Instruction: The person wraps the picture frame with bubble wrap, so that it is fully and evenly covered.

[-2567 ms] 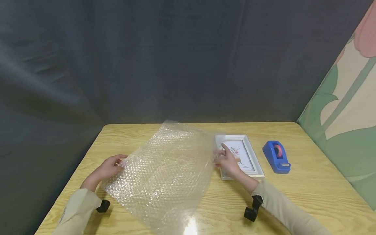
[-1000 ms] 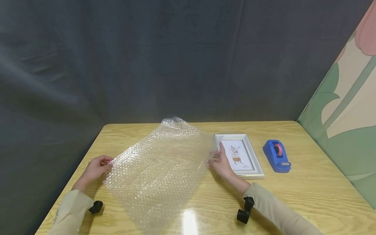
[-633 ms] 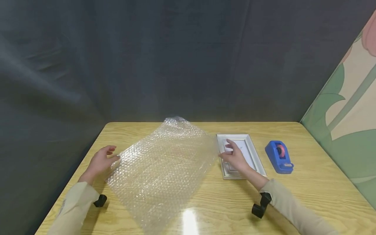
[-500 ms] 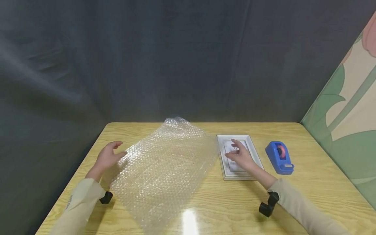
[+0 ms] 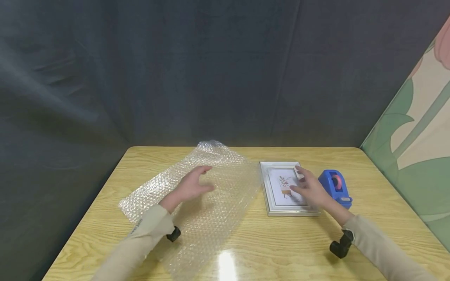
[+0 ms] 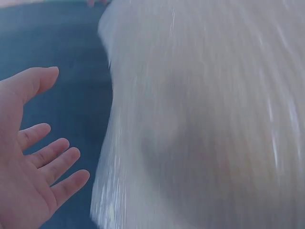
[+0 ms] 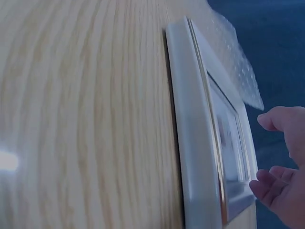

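Bubble wrap (image 5: 228, 195) is lying, wide and wrinkled, on the wooden table (image 5: 253, 242), and its right corner is reaching to the left border of the silver-white picture frame (image 5: 272, 201). I am seeing this frame lying flat, face up, right of the table's centre, and it is showing a print (image 5: 279, 183) of a plant in an orange-brown pot with legs.

From my distant place I am watching the left hand (image 5: 191, 188) hovering above the bubble wrap and throwing a soft shadow on it. Its thumb is standing well away from the fingers, the fingers are spreading apart, and it is holding nothing.

The right hand (image 5: 311, 191) is hanging over the right part of the picture frame. Its thumb and fingers are staying apart and slightly bent, with nothing between them; whether a fingertip is touching the border, I cannot tell.

Behind the right hand, the blue tape dispenser (image 5: 332, 183) is standing near the frame, partly covered, and it is carrying a pink tape roll (image 5: 336, 182). Beyond the table, a dark curtain (image 5: 211, 78) is hanging, and a floral wall (image 5: 422, 175) is rising at the right.
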Demonstrator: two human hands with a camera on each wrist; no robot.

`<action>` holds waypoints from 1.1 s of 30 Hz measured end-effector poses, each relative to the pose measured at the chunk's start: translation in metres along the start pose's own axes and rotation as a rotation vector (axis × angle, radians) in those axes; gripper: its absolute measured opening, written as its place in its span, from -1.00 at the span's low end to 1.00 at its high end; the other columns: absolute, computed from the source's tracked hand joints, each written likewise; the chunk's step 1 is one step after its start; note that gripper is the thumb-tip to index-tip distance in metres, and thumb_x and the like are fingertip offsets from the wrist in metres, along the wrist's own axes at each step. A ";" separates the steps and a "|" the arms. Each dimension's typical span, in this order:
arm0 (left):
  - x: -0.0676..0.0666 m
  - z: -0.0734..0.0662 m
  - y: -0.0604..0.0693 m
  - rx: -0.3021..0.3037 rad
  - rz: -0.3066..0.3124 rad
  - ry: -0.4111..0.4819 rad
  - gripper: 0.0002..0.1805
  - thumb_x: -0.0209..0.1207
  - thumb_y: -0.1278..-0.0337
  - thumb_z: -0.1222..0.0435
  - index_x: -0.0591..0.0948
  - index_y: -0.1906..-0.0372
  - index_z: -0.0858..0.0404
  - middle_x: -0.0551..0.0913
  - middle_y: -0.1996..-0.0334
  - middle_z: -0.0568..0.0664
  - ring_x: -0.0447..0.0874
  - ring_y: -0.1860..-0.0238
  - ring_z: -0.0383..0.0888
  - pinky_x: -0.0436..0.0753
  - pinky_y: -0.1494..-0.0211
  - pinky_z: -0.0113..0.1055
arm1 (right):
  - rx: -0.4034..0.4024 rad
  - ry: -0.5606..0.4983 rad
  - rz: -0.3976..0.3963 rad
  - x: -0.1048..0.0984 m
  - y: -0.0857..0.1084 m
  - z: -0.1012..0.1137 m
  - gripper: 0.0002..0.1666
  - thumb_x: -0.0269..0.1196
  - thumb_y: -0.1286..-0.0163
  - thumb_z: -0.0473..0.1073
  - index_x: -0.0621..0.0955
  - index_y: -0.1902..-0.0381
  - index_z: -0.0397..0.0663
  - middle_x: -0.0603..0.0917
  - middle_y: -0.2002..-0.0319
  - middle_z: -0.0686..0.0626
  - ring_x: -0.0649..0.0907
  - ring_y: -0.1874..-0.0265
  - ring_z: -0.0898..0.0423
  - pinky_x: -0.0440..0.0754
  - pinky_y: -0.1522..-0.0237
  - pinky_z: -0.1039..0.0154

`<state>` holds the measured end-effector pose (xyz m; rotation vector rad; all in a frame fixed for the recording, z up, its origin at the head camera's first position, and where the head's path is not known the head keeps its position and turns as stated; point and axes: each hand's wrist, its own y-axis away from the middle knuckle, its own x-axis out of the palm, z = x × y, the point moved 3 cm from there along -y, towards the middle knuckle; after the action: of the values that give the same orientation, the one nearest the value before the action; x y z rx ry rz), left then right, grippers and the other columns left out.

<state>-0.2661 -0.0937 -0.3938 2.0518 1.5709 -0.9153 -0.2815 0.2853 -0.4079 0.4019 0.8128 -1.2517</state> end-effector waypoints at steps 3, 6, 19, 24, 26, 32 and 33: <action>0.028 -0.017 -0.009 0.022 0.055 0.027 -0.21 0.31 0.11 0.13 0.27 -0.30 0.16 0.33 -0.25 0.01 0.33 -0.19 -0.01 0.39 -0.19 -0.05 | -0.011 0.056 -0.015 -0.002 0.000 -0.007 -0.16 0.26 -0.17 -0.25 0.12 -0.28 -0.45 0.30 -0.11 -0.48 0.45 0.06 -0.32 0.47 0.09 -0.17; 0.052 -0.035 -0.017 0.048 0.086 0.059 -0.21 0.31 0.10 0.12 0.28 -0.29 0.18 0.34 -0.24 0.02 0.34 -0.18 -0.02 0.40 -0.19 -0.09 | -0.015 0.100 -0.027 -0.005 0.000 -0.011 -0.18 0.28 -0.15 -0.24 0.16 -0.26 -0.46 0.33 -0.09 -0.49 0.45 0.06 -0.33 0.45 0.08 -0.18; 0.118 -0.086 -0.043 0.024 0.053 0.134 -0.25 0.34 0.17 0.03 0.38 -0.21 0.16 0.50 -0.09 -0.07 0.48 -0.01 -0.16 0.53 0.06 -0.35 | -0.059 0.071 -0.090 -0.008 0.009 -0.026 -0.30 0.25 -0.15 -0.22 0.28 -0.11 -0.62 0.37 0.05 -0.55 0.52 0.22 -0.39 0.56 0.21 -0.12; 0.129 -0.093 -0.044 0.007 0.080 0.136 -0.25 0.36 0.22 0.00 0.41 -0.19 0.12 0.55 -0.01 -0.09 0.51 0.08 -0.19 0.52 0.17 -0.44 | -0.014 0.066 -0.072 -0.005 0.008 -0.029 -0.36 0.18 -0.13 -0.42 0.22 -0.10 -0.72 0.35 0.05 -0.61 0.53 0.19 -0.41 0.55 0.17 -0.16; 0.133 -0.094 -0.044 -0.006 0.076 0.131 -0.25 0.37 0.25 -0.01 0.43 -0.17 0.13 0.57 0.03 -0.09 0.52 0.14 -0.21 0.52 0.21 -0.46 | 0.002 0.088 -0.074 -0.004 0.008 -0.030 -0.37 0.17 -0.14 -0.45 0.22 -0.10 -0.74 0.36 0.05 -0.61 0.51 0.14 -0.41 0.51 0.11 -0.18; 0.145 -0.095 -0.045 -0.025 0.019 0.055 -0.27 0.39 0.27 0.03 0.47 -0.11 0.22 0.55 0.04 -0.02 0.54 0.18 -0.18 0.53 0.16 -0.43 | 0.053 0.082 -0.086 -0.002 0.011 -0.037 -0.43 0.12 -0.17 -0.45 0.26 -0.09 -0.71 0.44 0.08 -0.56 0.47 0.08 -0.37 0.41 0.01 -0.21; 0.147 -0.095 -0.045 -0.029 0.008 0.045 -0.28 0.39 0.26 0.04 0.47 -0.11 0.23 0.54 0.03 0.00 0.54 0.16 -0.15 0.54 0.13 -0.40 | 0.057 0.070 -0.087 -0.002 0.012 -0.038 -0.44 0.11 -0.18 -0.45 0.26 -0.10 -0.70 0.45 0.08 -0.55 0.48 0.07 -0.36 0.40 0.00 -0.21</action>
<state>-0.2614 0.0837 -0.4265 2.0709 1.5878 -0.8448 -0.2829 0.3160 -0.4337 0.4621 0.8631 -1.3506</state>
